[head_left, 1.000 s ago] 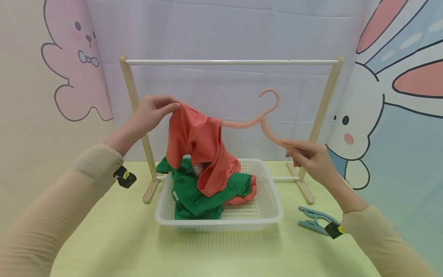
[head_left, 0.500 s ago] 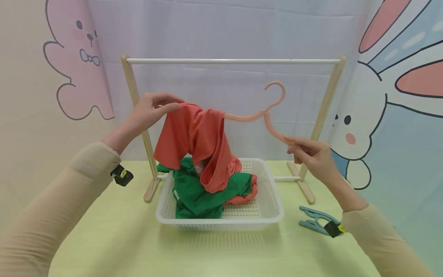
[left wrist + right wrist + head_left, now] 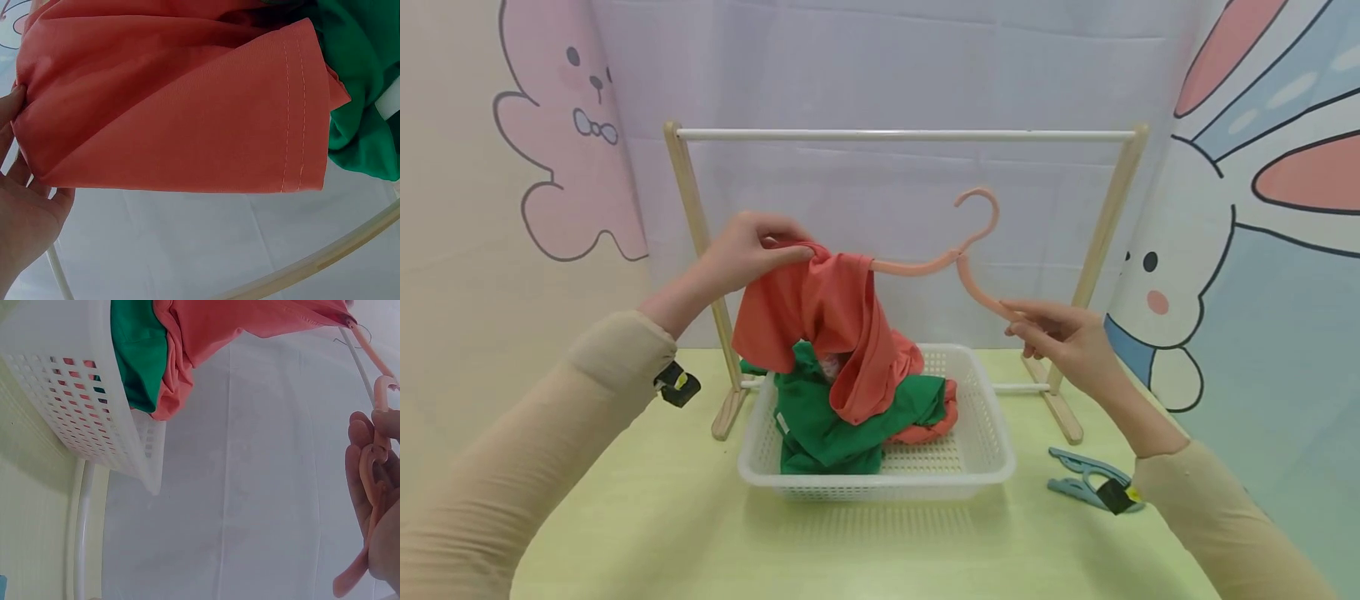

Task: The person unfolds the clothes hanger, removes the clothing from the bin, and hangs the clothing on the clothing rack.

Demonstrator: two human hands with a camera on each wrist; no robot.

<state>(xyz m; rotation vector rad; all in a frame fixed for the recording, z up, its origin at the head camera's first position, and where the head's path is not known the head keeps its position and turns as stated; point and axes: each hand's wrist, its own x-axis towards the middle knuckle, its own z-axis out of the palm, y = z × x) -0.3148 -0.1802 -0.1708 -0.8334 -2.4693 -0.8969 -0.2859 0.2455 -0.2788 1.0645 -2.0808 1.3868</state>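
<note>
A coral T-shirt [image 3: 842,304] drapes over one arm of a peach plastic hanger [image 3: 917,268], its lower part trailing into the basket. My left hand [image 3: 752,250] pinches the shirt near its top, where the hanger's end is hidden under the cloth. In the left wrist view, the thumb and fingers are at the edge of the fabric, and a stitched sleeve hem [image 3: 294,112] spreads away from them. My right hand [image 3: 1063,337] grips the hanger's bare arm, its hook standing up in the middle. Curled fingers around the folding hanger show in the right wrist view.
A white basket [image 3: 880,481] holds a green garment [image 3: 827,437] and more coral cloth. Behind it stands a wooden rack with a white rail [image 3: 902,134]. A folded blue hanger [image 3: 1075,490] lies on the table to the right, partly behind the right wrist camera.
Both hands and the hanger rise slightly, then come down, the hanger shifting left. My left hand has moved right and down along the shirt, bunching the cloth near the hanger's end.
</note>
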